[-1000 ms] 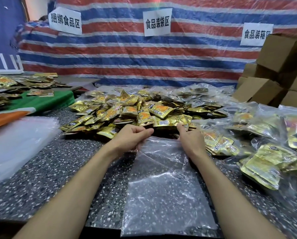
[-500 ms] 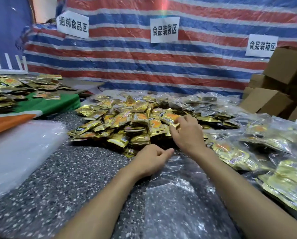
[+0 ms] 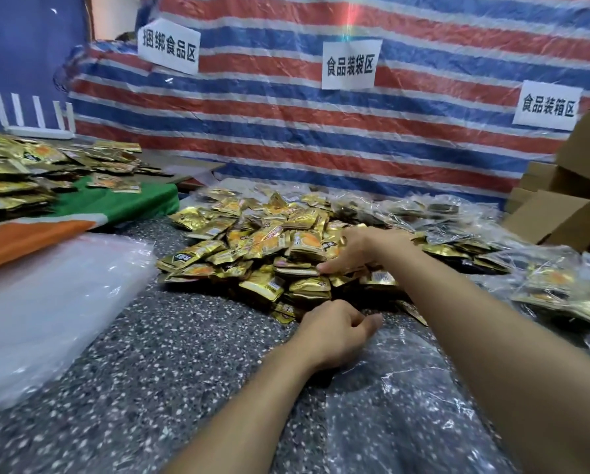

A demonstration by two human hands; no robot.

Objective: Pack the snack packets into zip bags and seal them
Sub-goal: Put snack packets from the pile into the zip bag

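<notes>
Mid-frame, the right hand (image 3: 365, 249) clasps snack packets (image 3: 266, 248) on the pile; below, the left hand (image 3: 336, 333) curls at the zip bag (image 3: 406, 388) mouth, grip unclear.

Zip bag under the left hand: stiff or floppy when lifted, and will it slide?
Probably floppy: the zip bag lies wrinkled and flat, the speckled table showing through its thin film. Likely very light, since it looks empty. Its glossy surface may slide easily.
</notes>
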